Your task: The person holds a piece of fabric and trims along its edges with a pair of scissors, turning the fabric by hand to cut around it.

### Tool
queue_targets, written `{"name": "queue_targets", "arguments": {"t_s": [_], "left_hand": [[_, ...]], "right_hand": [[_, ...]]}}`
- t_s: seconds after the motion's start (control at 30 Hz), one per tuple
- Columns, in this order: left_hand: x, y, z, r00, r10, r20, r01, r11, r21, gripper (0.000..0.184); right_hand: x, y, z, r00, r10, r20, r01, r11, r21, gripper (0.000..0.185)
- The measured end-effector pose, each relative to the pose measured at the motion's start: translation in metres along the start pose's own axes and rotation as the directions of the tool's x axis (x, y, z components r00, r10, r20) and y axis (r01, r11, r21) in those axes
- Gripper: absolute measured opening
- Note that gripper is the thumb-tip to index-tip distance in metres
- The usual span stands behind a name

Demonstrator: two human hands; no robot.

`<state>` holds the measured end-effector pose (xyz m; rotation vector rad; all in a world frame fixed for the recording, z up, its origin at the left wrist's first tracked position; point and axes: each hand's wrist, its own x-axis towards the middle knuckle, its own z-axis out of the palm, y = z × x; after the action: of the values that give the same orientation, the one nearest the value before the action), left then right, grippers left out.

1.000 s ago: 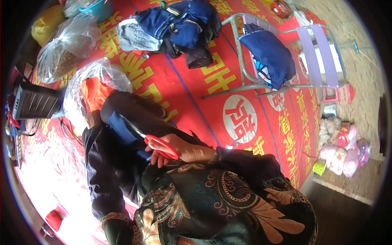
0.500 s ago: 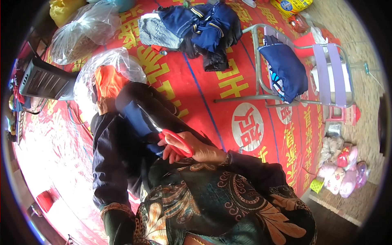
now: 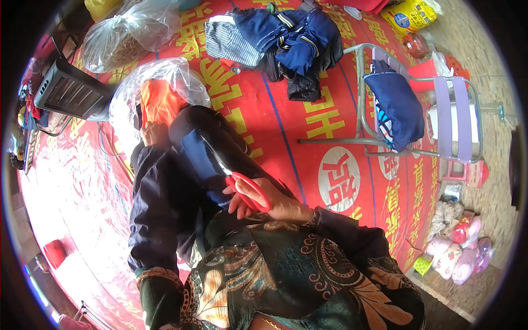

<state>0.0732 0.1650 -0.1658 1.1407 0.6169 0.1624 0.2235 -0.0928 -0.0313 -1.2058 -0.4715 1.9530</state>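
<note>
My right hand (image 3: pixel 275 201) is closed around a pair of scissors (image 3: pixel 254 193) with red handles, just above my lap. Their metal blades point up and left over the dark blue, shiny trouser leg (image 3: pixel 201 157). Farther forward on the left, my left hand (image 3: pixel 155 133) grips the lower end of an orange cloth (image 3: pixel 161 102). That cloth lies in the mouth of a clear plastic bag (image 3: pixel 192 77), beside my bent knee. Most of the left fingers are hidden by the cloth and the hand itself.
A folding chair (image 3: pixel 360 93) with dark blue clothing (image 3: pixel 397 107) stands at the right. Blue and striped clothes (image 3: pixel 300 41) lie piled ahead on the red printed floor sheet (image 3: pixel 264 132). A black slatted appliance (image 3: pixel 71 91) and a tied clear bag (image 3: pixel 124 41) are at the left.
The whole view has shifted, so the surroundings appear a little farther right. Both hands keep nearly the same pose, the right on the scissors and the left at the orange cloth.
</note>
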Motion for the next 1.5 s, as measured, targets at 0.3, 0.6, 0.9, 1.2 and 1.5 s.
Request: {"name": "queue_targets", "arguments": {"t_s": [0.3, 0.6, 0.9, 1.2, 1.5], "left_hand": [[-0.023, -0.001, 0.004, 0.986, 0.089, -0.138, -0.07, 0.988, 0.139, 0.036], [-0.044, -0.006, 0.017, 0.951, 0.192, -0.241, -0.121, 0.952, 0.28, 0.031], [-0.07, -0.009, 0.012, 0.897, 0.305, -0.32, -0.154, 0.894, 0.422, 0.026], [-0.09, -0.012, 0.031, 0.817, 0.419, -0.396, -0.155, 0.821, 0.549, 0.022], [-0.129, -0.019, 0.033, 0.72, 0.543, -0.432, -0.143, 0.726, 0.673, 0.018]], "right_hand": [[0.0, -0.001, 0.002, 1.0, -0.019, 0.004, 0.018, 1.0, 0.004, 0.072], [-0.001, 0.0, 0.0, 1.0, -0.018, 0.002, 0.018, 1.0, 0.021, 0.072], [0.001, 0.002, 0.0, 1.0, -0.004, -0.002, 0.004, 1.0, 0.023, 0.07], [0.002, 0.002, 0.001, 1.0, -0.012, -0.012, 0.012, 1.0, 0.016, 0.071], [0.001, 0.004, -0.001, 1.0, -0.025, 0.008, 0.025, 0.999, 0.029, 0.071]]}}
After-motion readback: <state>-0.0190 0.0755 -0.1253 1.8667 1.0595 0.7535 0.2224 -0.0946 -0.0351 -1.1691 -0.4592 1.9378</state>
